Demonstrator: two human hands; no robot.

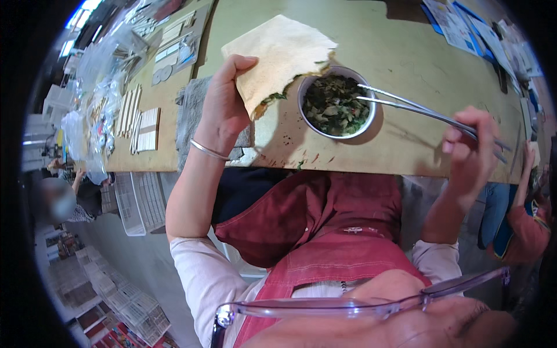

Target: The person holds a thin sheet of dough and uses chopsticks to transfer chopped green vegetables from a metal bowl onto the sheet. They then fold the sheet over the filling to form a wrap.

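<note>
My left hand (pixel 226 104) is closed on a flat, pale flatbread (pixel 275 61), held up above the table. Its right and lower edges are ragged, with green filling showing there. My right hand (pixel 471 148) is wrapped round a pair of metal chopsticks (pixel 426 111). Their tips reach over the right rim of a white bowl (pixel 340 137) and touch or hover just above dark green chopped leaves (pixel 333 104) inside it; I cannot tell which. Nothing large is pinched between the tips. The bowl stands on the table just right of the bread.
Under my left wrist lies a grey cloth (pixel 194 104). Bundles of pale sticks (pixel 145 130) and clear plastic bags (pixel 87 87) are at the left. Crumbs dot the table's (pixel 400 156) near edge. Papers with blue edges (pixel 458 29) lie far right. Other people appear at both sides.
</note>
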